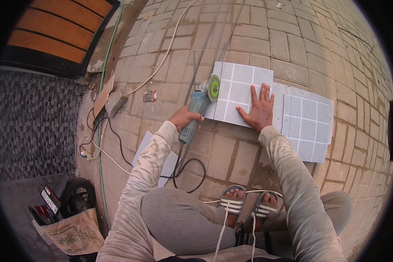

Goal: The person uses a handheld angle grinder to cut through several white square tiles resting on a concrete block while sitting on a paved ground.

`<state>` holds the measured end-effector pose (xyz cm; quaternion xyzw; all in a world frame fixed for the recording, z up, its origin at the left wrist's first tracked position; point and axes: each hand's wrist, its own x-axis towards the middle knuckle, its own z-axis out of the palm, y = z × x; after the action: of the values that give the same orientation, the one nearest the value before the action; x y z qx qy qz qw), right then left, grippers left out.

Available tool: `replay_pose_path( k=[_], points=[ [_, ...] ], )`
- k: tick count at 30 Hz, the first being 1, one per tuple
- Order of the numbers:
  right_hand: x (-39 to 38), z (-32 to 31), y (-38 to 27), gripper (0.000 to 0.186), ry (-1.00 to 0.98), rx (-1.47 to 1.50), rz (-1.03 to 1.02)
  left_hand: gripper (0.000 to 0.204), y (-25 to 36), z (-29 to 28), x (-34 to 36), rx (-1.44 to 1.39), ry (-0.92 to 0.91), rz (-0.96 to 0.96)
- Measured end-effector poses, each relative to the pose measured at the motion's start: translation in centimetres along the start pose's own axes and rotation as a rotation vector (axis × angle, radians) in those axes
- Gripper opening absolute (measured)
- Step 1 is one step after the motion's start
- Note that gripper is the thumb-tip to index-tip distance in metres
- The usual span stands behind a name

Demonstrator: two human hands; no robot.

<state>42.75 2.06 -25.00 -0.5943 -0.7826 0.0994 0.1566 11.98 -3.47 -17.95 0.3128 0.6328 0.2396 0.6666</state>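
Note:
My left hand (185, 118) is wrapped round the blue-green body of an angle grinder (196, 108). The grinder's green-rimmed disc (213, 88) stands on edge at the left part of a grey tile (236, 89) with white grid lines. A thin dark line runs down the tile near the disc; whether the disc touches it I cannot tell. On the tile's right part my right hand (261, 108) lies flat with its fingers spread. Beside that hand, to the right, another grey gridded tile (308, 122) rests on a pale slab.
A black power cord (192, 160) loops beneath the grinder, past a tile piece (150, 148) under my left forearm. Long thin rods (205, 43) lie beyond the tile. At left are a stone block (116, 102), a small red packet (149, 96), a green hose (101, 144) and a filled sack (72, 231).

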Motion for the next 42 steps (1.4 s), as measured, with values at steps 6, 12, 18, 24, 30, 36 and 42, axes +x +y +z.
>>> replay_pose_path(
  k=[6, 12, 18, 24, 30, 36, 42],
  points=[
    [0.0, 0.1, -0.1, 0.103, 0.035, 0.001, -0.014, 0.031, -0.2, -0.1, -0.2, -0.007, -0.001, -0.010],
    [0.0, 0.0, 0.0, 0.103, 0.033, -0.007, -0.011, 0.036, -0.3, 0.1, -0.5, -0.003, 0.000, -0.011],
    [0.0, 0.2, -0.1, 0.103, 0.048, -0.004, -0.014, 0.040, -0.5, 0.0, -0.8, -0.017, -0.007, -0.009],
    [-0.1, 0.2, -0.1, 0.103, 0.055, 0.000, -0.015, 0.040, -0.9, 0.1, -1.3, -0.029, 0.000, -0.003],
    [0.0, 0.3, 0.0, 0.103, 0.058, -0.007, -0.018, 0.039, -1.0, 0.2, -1.6, -0.022, -0.011, -0.016],
    [0.0, 0.3, 0.1, 0.103, 0.049, -0.011, -0.019, 0.041, -1.3, 0.1, -1.9, -0.020, -0.013, -0.012],
    [0.0, 0.2, 0.0, 0.103, 0.035, -0.019, -0.013, 0.045, -1.7, 0.0, -2.2, -0.006, -0.017, -0.017]
  ],
)
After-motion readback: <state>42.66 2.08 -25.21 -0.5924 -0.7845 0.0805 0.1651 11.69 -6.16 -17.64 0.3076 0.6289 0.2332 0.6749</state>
